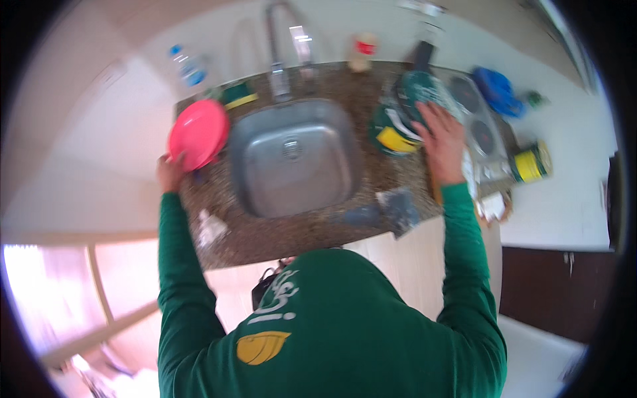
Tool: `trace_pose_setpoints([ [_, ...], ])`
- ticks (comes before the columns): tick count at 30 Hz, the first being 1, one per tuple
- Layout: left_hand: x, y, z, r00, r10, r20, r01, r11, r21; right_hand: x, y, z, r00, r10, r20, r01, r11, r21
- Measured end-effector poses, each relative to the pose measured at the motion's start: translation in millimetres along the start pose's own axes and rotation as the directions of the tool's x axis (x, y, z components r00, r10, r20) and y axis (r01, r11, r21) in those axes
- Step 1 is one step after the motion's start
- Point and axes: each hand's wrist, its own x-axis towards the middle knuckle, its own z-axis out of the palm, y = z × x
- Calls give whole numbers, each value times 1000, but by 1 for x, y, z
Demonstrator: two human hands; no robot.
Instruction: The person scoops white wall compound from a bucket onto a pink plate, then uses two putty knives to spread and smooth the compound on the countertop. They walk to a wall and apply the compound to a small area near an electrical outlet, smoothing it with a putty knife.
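Note:
At the left end of the counter, my left hand (pixel 170 172) grips the near rim of a round pink plate (pixel 199 132), which is tilted. My right hand (pixel 443 142) lies with fingers spread on the right side of a dark green tub (pixel 398 123) with a yellow patch and a white handle. Blur hides whether its lid is on and how firmly the fingers touch. Between my hands is a square steel sink (pixel 298 179) with nothing in it but the drain.
A tall faucet (pixel 279 79) stands behind the sink, near a sponge (pixel 239 95) and a water bottle (pixel 188 66). A two-plate cooktop (pixel 482 136), a blue bag (pixel 497 91) and a green-yellow can (pixel 531 164) are at right. A dark cloth or glove (pixel 398 209) lies on the front edge.

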Motion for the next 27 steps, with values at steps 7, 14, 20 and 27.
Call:
trace_pose_setpoints([
  [7, -13, 13, -24, 897, -351, 268, 413, 449, -793, 8, -12, 21, 988, -80, 132, 77, 997, 24],
  [14, -19, -3, -86, 932, -264, 250, 290, 124, -949, 1, -5, 24, 993, -61, 97, 56, 997, 55],
  [20, -42, -8, -139, 959, -259, 116, 146, 99, -984, 7, 1, 22, 977, -112, 179, 104, 993, 55],
  [27, -115, 96, -104, 966, -65, 252, 260, 214, -942, 40, -36, 3, 985, -173, 26, 169, 980, 108],
])
